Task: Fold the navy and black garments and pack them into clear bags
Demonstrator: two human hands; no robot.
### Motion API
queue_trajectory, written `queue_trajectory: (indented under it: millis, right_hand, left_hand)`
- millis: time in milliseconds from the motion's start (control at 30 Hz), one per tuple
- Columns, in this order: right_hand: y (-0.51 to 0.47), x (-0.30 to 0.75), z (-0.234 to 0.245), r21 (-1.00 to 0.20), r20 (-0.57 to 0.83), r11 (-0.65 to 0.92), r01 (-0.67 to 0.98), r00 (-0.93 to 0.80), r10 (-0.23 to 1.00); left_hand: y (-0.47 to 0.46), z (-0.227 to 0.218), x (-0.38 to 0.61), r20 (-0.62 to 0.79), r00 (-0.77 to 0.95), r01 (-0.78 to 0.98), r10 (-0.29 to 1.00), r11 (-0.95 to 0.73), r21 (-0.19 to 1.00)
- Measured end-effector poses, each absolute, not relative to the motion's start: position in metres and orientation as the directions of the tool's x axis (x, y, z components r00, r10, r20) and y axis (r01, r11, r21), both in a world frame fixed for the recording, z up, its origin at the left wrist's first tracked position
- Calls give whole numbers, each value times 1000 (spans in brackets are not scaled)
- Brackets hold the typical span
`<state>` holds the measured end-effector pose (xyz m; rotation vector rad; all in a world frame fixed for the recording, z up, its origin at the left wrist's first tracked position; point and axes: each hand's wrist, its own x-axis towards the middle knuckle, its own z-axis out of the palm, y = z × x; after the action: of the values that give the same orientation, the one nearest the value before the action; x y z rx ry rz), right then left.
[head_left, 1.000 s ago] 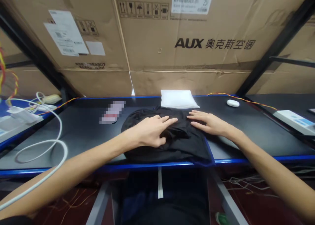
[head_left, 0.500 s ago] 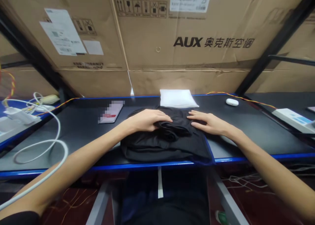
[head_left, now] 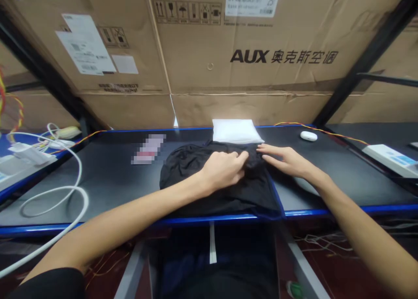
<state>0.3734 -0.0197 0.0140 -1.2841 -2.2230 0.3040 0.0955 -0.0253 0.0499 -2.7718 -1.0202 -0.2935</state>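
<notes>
A crumpled black cloth (head_left: 186, 166) with a dark blue edge on its right lies across the front of the table. My left hand (head_left: 225, 170) rests on top of it, fingers curled down and closed on the fabric; the fingertips are partly hidden. At the cloth's upper right edge, my right hand (head_left: 284, 159) has its fingers stretched out, touching the fabric lightly. Behind the cloth, a white packet (head_left: 237, 131) lies flat, its near edge against the fabric.
A phone (head_left: 148, 150) lies left of the cloth. Toward the back right sits a white earbud case (head_left: 308, 136). Power strips (head_left: 390, 159) and a looping white cable (head_left: 83, 194) flank the table. A large cardboard box (head_left: 196, 72) stands behind.
My left hand has moved right across the cloth and curled closed, pulling the folded part flatter. My right hand has shifted slightly right and up.
</notes>
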Motion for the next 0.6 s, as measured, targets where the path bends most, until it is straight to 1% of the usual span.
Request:
queue_trajectory:
  millis: [33, 100, 300, 367, 467, 600]
  right_hand:
    - [-20, 373, 14, -450, 361, 513, 731, -377, 853]
    - [-21, 369, 13, -452, 374, 508, 733, -362, 854]
    - [-26, 356, 14, -442, 338, 501, 744, -380, 861]
    - [-27, 355, 13, -443, 322, 486, 753, -373, 870]
    - [-26, 357, 10, -429, 288, 486, 761, -395, 872]
    - [-26, 358, 11, -390, 230, 537, 748, -486, 843]
  left_hand:
    - [-28, 46, 96, 213, 780, 619, 588, -776, -127]
    - [-30, 40, 96, 192, 810, 581, 554, -804, -128]
    - [-23, 38, 91, 230, 745, 632, 626, -773, 56]
    - [-20, 38, 90, 234, 722, 642, 651, -757, 126]
    - [-16, 39, 87, 259, 668, 646, 698, -716, 266]
    - [-12, 43, 76, 270, 634, 564, 725, -672, 480]
